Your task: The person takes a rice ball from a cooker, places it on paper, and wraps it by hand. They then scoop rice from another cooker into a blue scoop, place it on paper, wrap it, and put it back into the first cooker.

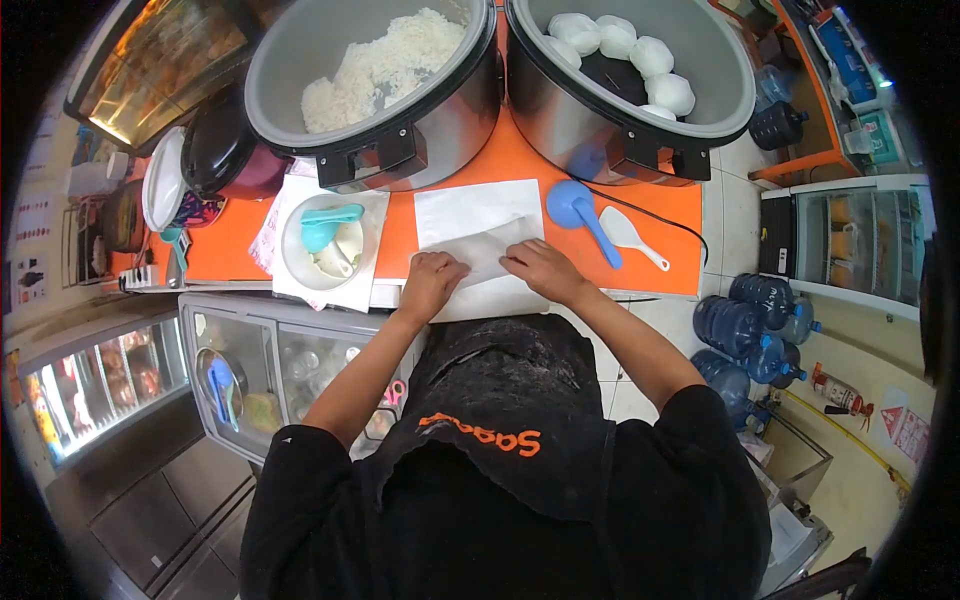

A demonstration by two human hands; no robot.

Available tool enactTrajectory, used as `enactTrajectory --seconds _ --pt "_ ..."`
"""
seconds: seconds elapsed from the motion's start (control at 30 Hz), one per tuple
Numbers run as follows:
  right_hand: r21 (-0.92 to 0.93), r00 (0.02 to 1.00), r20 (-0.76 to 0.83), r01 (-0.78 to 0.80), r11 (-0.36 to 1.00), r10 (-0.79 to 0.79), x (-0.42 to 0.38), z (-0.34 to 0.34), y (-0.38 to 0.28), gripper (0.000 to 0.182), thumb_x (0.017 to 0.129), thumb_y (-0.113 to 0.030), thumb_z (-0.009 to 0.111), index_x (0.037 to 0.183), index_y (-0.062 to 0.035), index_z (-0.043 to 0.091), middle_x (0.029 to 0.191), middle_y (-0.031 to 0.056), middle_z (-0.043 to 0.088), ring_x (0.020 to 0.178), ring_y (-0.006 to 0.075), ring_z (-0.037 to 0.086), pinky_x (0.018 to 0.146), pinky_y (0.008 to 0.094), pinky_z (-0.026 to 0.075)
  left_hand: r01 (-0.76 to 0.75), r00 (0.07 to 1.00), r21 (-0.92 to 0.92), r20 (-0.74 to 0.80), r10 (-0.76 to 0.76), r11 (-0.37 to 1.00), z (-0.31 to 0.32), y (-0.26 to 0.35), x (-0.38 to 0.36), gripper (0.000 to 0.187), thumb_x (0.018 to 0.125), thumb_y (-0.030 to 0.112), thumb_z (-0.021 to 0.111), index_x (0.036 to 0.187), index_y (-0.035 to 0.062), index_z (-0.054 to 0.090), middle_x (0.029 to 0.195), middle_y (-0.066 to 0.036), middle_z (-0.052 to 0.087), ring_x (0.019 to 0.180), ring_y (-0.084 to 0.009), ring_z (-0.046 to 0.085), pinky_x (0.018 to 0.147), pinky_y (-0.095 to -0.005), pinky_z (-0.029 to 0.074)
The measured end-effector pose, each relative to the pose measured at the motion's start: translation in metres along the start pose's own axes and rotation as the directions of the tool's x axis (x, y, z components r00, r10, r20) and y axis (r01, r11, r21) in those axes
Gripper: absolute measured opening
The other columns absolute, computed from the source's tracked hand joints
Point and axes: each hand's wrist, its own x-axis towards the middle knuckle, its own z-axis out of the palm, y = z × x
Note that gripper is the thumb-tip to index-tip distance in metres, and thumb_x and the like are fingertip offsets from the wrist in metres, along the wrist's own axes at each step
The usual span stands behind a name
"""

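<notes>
A sheet of white paper [482, 258] lies on the orange counter in front of me, partly folded over, with another white sheet [470, 205] under or behind it. The fingers of my left hand [435, 282] are curled closed on the paper's left side. On its right side, my right hand [545, 270] pinches the folded edge. Whether anything lies inside the fold is hidden. To the right of the paper are a blue scoop [588, 215] and a white rice paddle [632, 238].
Behind the paper stand a rice cooker [450, 130] holding loose white rice [385, 70] and another cooker [560, 125] with several white rounded bundles [652, 57]. A white bowl [290, 245] holds a turquoise scoop [325, 225]. Water bottles [740, 325] stand on the floor at right.
</notes>
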Motion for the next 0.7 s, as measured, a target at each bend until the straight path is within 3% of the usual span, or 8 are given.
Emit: enactTrajectory --seconds 0.2,0.4,0.5,0.6,0.7 --pt "0.022 1.0 0.006 -0.002 1.0 0.002 -0.019 0.026 0.004 0.026 0.086 -0.009 0.059 0.11 -0.0044 0.065 0.116 0.0094 0.064 0.108 0.0277 0.062 0.093 0.0384 0.052 -0.061 0.997 0.037 -0.037 0.062 0.997 0.02 -0.006 -0.012 0.015 0.082 0.013 0.077 0.097 0.0135 0.075 0.086 -0.003 0.066 0.091 -0.0257 0.064 0.088 -0.0416 0.046" --pt "0.016 0.983 -0.156 -0.096 0.995 0.097 -0.026 0.042 -0.003 0.03 0.085 -0.007 0.064 0.115 -0.0017 0.068 0.114 0.0111 0.066 0.106 0.0302 0.063 0.093 0.0401 0.053 0.0 0.99 -0.095 -0.139 -0.013 0.995 0.031 0.003 -0.019 0.028 0.085 0.015 0.076 0.11 0.0061 0.068 0.105 -0.013 0.068 0.103 -0.0347 0.065 0.091 -0.0457 0.051" --pt "0.078 0.97 -0.164 -0.168 0.983 0.178 -0.031 0.044 -0.015 0.038 0.087 -0.011 0.068 0.124 -0.0013 0.064 0.117 0.0137 0.066 0.109 0.0314 0.063 0.093 0.0407 0.053 0.071 0.986 -0.152 -0.138 -0.092 0.986 0.035 0.007 -0.028 0.039 0.085 0.014 0.076 0.119 0.004 0.062 0.113 -0.018 0.067 0.107 -0.0376 0.064 0.093 -0.046 0.051" --pt "0.071 0.94 0.001 -0.341 0.937 0.342 -0.034 0.057 -0.01 0.048 0.089 -0.011 0.069 0.134 -0.0021 0.057 0.116 0.0182 0.066 0.109 0.0348 0.063 0.093 0.0434 0.053 0.082 0.982 -0.085 -0.16 -0.095 0.993 0.051 -0.009 -0.036 0.046 0.084 0.012 0.077 0.124 0.0022 0.058 0.11 -0.017 0.069 0.102 -0.0374 0.066 0.089 -0.0458 0.052" --pt "0.096 0.829 0.193 -0.549 0.831 0.525 0.002 0.03 -0.019 0.049 0.09 -0.009 0.062 0.138 -0.001 0.055 0.108 0.0217 0.066 0.103 0.0385 0.064 0.091 0.0469 0.053 0.396 0.917 -0.232 0.049 -0.396 0.888 0.047 -0.013 -0.025 0.056 0.082 0.012 0.078 0.132 0.0001 0.055 0.102 -0.016 0.071 0.096 -0.0365 0.069 0.084 -0.0451 0.054"
